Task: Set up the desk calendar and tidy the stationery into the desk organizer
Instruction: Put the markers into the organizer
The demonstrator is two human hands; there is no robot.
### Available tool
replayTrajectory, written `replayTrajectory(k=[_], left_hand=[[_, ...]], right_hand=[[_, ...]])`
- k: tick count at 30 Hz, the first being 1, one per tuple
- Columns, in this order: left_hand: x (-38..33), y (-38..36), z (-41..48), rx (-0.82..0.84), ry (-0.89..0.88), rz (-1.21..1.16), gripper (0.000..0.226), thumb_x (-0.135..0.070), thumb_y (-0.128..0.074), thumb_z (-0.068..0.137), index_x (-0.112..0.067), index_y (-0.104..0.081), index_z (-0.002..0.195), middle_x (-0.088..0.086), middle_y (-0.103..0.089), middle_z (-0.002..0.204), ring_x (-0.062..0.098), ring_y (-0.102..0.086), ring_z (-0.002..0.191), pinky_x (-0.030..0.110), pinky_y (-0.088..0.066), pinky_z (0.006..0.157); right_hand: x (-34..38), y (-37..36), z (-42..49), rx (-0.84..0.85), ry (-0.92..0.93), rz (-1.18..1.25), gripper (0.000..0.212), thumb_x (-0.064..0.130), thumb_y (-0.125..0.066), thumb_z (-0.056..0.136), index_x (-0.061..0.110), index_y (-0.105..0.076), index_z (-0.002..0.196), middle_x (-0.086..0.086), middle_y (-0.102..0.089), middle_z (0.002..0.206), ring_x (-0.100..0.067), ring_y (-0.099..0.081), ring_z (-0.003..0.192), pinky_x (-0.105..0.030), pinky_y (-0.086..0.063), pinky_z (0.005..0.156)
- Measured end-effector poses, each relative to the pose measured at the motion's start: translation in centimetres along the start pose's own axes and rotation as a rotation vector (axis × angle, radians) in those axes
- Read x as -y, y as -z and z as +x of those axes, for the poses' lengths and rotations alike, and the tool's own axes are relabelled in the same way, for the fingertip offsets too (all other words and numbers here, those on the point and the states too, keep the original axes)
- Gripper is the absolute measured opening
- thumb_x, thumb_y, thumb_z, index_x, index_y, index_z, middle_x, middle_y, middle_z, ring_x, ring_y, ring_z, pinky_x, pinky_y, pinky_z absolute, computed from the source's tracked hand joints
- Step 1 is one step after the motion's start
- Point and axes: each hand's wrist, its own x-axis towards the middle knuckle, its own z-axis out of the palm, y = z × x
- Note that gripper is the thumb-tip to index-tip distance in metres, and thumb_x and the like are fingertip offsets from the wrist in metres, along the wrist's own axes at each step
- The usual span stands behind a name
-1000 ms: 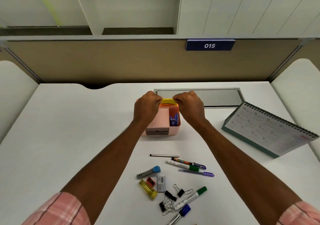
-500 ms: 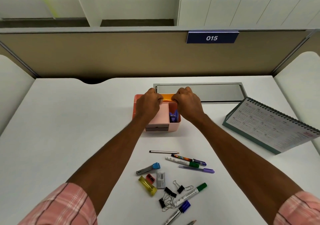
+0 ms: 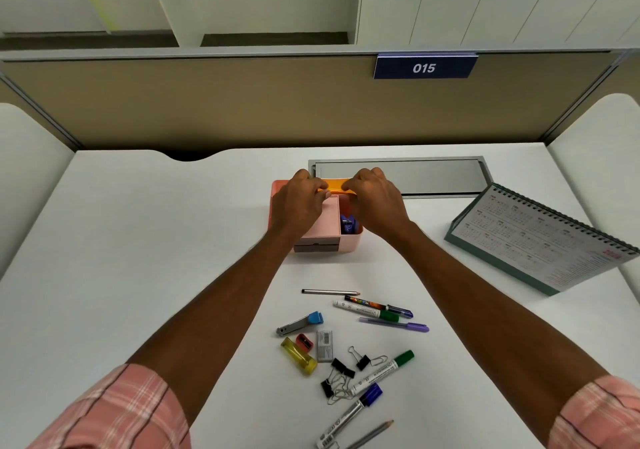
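A white table (image 3: 138, 241) is backed by a beige partition (image 3: 207, 102) on which a blue plate marked 015 (image 3: 424, 67) is fixed. At the table's centre a pink plastic desk organizer (image 3: 349, 242) is placed. Its 9 o'clock side is covered by the left hand (image 3: 298, 203), whose curled fingers pinch one end of a flat orange-yellow piece (image 3: 334, 185) at the far rim. The other end is pinched by the curled fingers of the right hand (image 3: 375, 203). A purple object (image 3: 347, 222) is seen in the right compartment. At 6 o'clock from the organizer, a yellow highlighter (image 3: 298, 355), black binder clips (image 3: 343, 369) and assorted pens (image 3: 374, 306) are scattered. At 3 o'clock a teal-based spiral desk calendar (image 3: 540, 237) is set, its page sloped.
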Motion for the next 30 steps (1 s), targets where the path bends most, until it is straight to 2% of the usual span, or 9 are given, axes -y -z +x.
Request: replayTrajectory(k=[5,8,11,14,17,22,26,30], left_hand=[[-1.0,0.9,-2.7,-0.057,-0.035,-0.073,0.03,-0.039,-0.065,0.1,-0.024,-0.075,0.124,0.002,-0.07,0.122,0.021,-0.066,0.107,0.025,-0.047,0.077],[-1.9,1.3,-5.1,-0.071,-0.068,-0.151,0.026,-0.032,-0.067,0.1,-0.026,-0.075,0.124,0.002,-0.07,0.111,0.021,-0.066,0.099,0.024,-0.048,0.072],[-2.5,1.6,-7.7,-0.043,-0.057,-0.209,0.029,-0.029,-0.067,0.1,-0.022,-0.073,0.128,0.003,-0.071,0.113,0.02,-0.066,0.097,0.024,-0.05,0.074],[-3.0,1.6,-10.8,-0.006,-0.039,-0.236,0.03,-0.028,-0.067,0.099,-0.02,-0.073,0.128,0.003,-0.071,0.112,0.02,-0.067,0.095,0.024,-0.053,0.075],[-3.2,1.6,-14.4,0.025,-0.039,-0.295,0.027,-0.028,-0.069,0.099,-0.022,-0.074,0.125,-0.001,-0.073,0.118,0.019,-0.068,0.102,0.031,-0.059,0.085],[-2.8,1.1,-20.6,0.12,0.039,-0.331,0.021,-0.032,-0.067,0.099,-0.031,-0.075,0.118,-0.008,-0.072,0.105,0.013,-0.067,0.088,0.038,-0.059,0.08],[-2.2,0.5,-25.1,0.201,0.061,-0.322,0.021,-0.037,-0.069,0.096,-0.038,-0.074,0.117,-0.015,-0.068,0.098,0.004,-0.063,0.079,0.028,-0.055,0.076],[-1.5,-0.6,-29.1,0.28,0.092,-0.26,0.019,-0.04,-0.069,0.095,-0.039,-0.074,0.113,-0.018,-0.068,0.1,-0.001,-0.057,0.079,0.019,-0.047,0.075]], right_hand=[[1.0,0.7,-2.2,-0.084,0.002,0.067,0.021,0.018,-0.069,0.094,0.014,-0.075,0.114,-0.012,-0.071,0.115,-0.03,-0.059,0.104,-0.038,-0.054,0.073],[1.9,0.9,-4.4,-0.1,0.009,0.129,0.019,0.016,-0.069,0.094,0.016,-0.075,0.112,-0.01,-0.071,0.114,-0.031,-0.06,0.103,-0.038,-0.056,0.071],[2.5,0.9,-7.3,-0.112,-0.013,0.215,0.02,0.018,-0.069,0.095,0.016,-0.071,0.115,-0.008,-0.071,0.118,-0.03,-0.061,0.106,-0.033,-0.051,0.078],[3.1,0.8,-10.4,-0.076,-0.044,0.269,0.023,0.023,-0.068,0.097,0.018,-0.07,0.119,-0.006,-0.071,0.118,-0.025,-0.06,0.107,-0.033,-0.052,0.079],[3.9,0.7,-13.9,-0.027,-0.063,0.309,0.023,0.024,-0.067,0.098,0.017,-0.071,0.12,-0.004,-0.071,0.118,-0.022,-0.06,0.107,-0.03,-0.05,0.081],[5.3,0.2,-20.0,0.069,-0.101,0.366,0.015,0.021,-0.068,0.097,0.018,-0.073,0.111,-0.001,-0.07,0.108,-0.02,-0.059,0.102,-0.03,-0.048,0.082],[5.7,-0.6,-24.5,0.164,-0.11,0.415,0.017,0.021,-0.069,0.096,0.024,-0.075,0.111,0.003,-0.07,0.111,-0.017,-0.061,0.106,-0.034,-0.052,0.088],[4.4,-1.7,-28.3,0.26,-0.132,0.263,0.028,0.017,-0.072,0.092,0.024,-0.074,0.118,0.002,-0.068,0.121,-0.019,-0.061,0.115,-0.035,-0.055,0.091]])
